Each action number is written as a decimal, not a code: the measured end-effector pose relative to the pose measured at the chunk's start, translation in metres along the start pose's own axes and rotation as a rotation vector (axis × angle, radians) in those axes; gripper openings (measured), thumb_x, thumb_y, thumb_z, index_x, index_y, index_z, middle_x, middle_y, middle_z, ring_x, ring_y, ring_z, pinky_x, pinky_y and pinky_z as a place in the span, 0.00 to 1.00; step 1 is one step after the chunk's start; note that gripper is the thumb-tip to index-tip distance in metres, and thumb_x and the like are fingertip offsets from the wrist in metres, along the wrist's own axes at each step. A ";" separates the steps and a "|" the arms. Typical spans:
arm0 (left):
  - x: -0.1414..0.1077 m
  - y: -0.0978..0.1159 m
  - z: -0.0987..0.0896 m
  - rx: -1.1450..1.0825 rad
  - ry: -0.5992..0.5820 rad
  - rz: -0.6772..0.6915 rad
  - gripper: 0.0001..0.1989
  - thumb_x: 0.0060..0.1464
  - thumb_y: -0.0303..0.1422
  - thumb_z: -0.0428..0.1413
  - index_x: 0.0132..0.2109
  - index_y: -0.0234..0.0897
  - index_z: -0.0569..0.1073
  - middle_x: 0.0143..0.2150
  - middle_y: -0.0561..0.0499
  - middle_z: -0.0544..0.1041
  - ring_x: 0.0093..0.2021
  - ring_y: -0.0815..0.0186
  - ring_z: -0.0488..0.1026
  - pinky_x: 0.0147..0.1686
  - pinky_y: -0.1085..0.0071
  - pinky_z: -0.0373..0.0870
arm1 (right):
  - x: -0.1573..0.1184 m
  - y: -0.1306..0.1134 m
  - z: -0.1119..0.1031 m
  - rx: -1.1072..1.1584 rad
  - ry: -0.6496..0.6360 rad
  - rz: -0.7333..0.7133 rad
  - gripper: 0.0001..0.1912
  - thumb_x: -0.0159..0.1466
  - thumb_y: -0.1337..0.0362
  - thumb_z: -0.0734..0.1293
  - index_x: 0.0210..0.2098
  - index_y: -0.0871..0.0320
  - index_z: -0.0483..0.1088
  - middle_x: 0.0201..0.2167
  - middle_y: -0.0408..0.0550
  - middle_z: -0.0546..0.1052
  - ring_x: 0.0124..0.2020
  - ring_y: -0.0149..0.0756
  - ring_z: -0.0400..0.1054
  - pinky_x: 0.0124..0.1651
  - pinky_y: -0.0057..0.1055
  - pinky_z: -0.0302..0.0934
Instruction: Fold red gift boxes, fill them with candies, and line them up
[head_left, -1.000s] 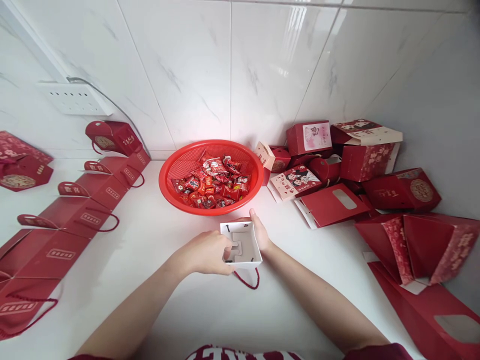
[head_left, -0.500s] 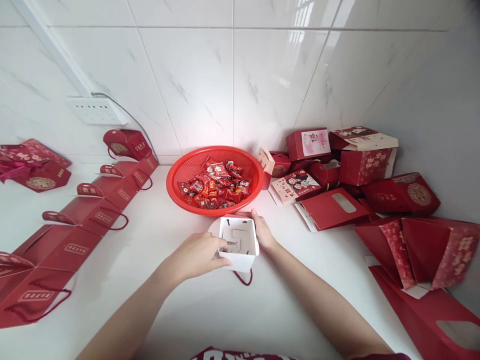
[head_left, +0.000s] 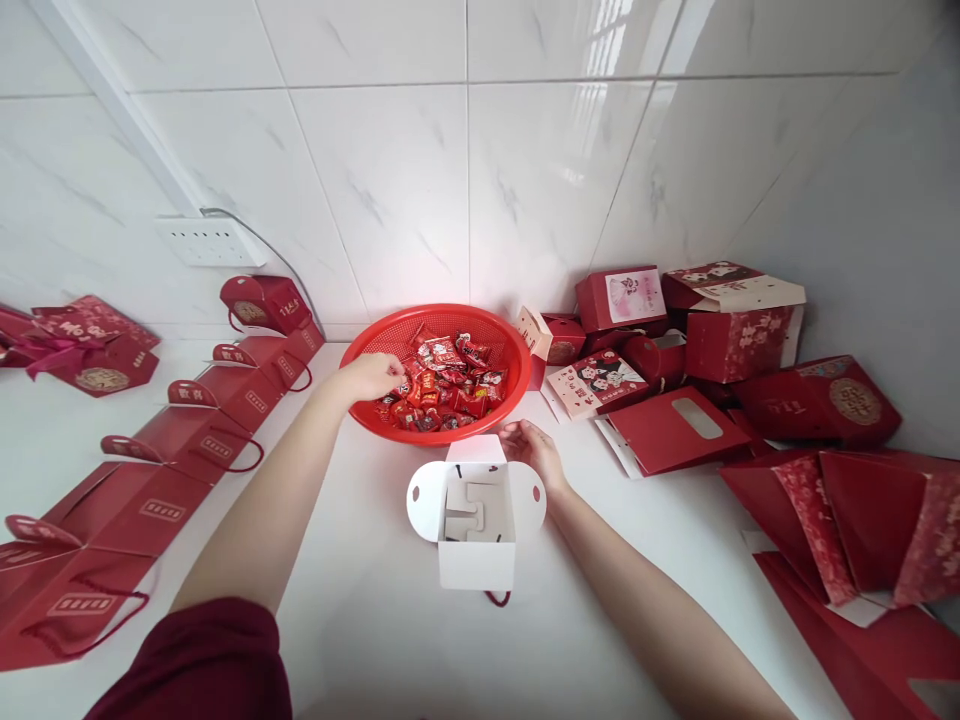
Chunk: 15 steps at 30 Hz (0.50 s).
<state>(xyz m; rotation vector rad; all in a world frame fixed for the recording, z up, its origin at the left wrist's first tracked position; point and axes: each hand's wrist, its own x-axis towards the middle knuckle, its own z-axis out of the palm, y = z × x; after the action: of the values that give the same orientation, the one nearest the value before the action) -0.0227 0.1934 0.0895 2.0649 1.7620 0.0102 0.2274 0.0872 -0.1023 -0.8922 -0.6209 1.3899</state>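
Note:
An open box [head_left: 477,565], white inside, stands on the white table with its flaps spread and a dark red cord below it. Behind it is a red plastic basket [head_left: 517,395] of red-wrapped candies [head_left: 442,385]. My left hand [head_left: 371,378] reaches over the basket's left rim, fingers bent together at the candies; what they hold, if anything, is hidden. My right hand [head_left: 534,455] rests beside the box's right flap, fingers loosely curled and apart, near the basket's front edge.
A row of closed red boxes [head_left: 161,510] with cord handles runs along the left. Beyond it lies a red box with a ribbon [head_left: 97,350]. Many red boxes and folded cartons [head_left: 671,425] are piled on the right. A power strip [head_left: 210,241] is on the tiled wall.
My left hand has left the box and moved up and left to the candies. The box's side flaps now lie spread. My right hand has shifted slightly right, off the box's wall.

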 end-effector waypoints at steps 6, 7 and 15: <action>0.060 -0.008 0.028 0.034 -0.138 -0.162 0.17 0.44 0.38 0.62 0.39 0.30 0.75 0.39 0.34 0.79 0.33 0.52 0.78 0.30 0.65 0.70 | 0.002 0.001 0.000 -0.036 -0.038 0.027 0.19 0.57 0.46 0.71 0.29 0.57 0.74 0.31 0.47 0.79 0.32 0.37 0.72 0.41 0.36 0.68; 0.063 -0.009 0.029 0.015 -0.160 -0.166 0.20 0.44 0.40 0.63 0.41 0.30 0.75 0.39 0.34 0.79 0.31 0.53 0.77 0.29 0.65 0.70 | 0.002 0.001 0.000 -0.042 -0.043 0.030 0.19 0.57 0.46 0.71 0.29 0.57 0.74 0.31 0.47 0.79 0.31 0.36 0.72 0.41 0.36 0.68; 0.048 -0.014 0.020 -0.331 -0.204 0.146 0.30 0.56 0.56 0.50 0.52 0.38 0.74 0.45 0.42 0.81 0.38 0.63 0.77 0.34 0.72 0.71 | 0.003 0.001 0.001 -0.057 -0.083 0.045 0.19 0.58 0.46 0.70 0.28 0.57 0.75 0.30 0.46 0.78 0.31 0.35 0.71 0.41 0.34 0.67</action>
<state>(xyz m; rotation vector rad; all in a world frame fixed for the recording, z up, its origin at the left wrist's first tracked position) -0.0212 0.2345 0.0539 1.8744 1.3825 0.1217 0.2262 0.0901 -0.1024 -0.9025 -0.7102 1.4615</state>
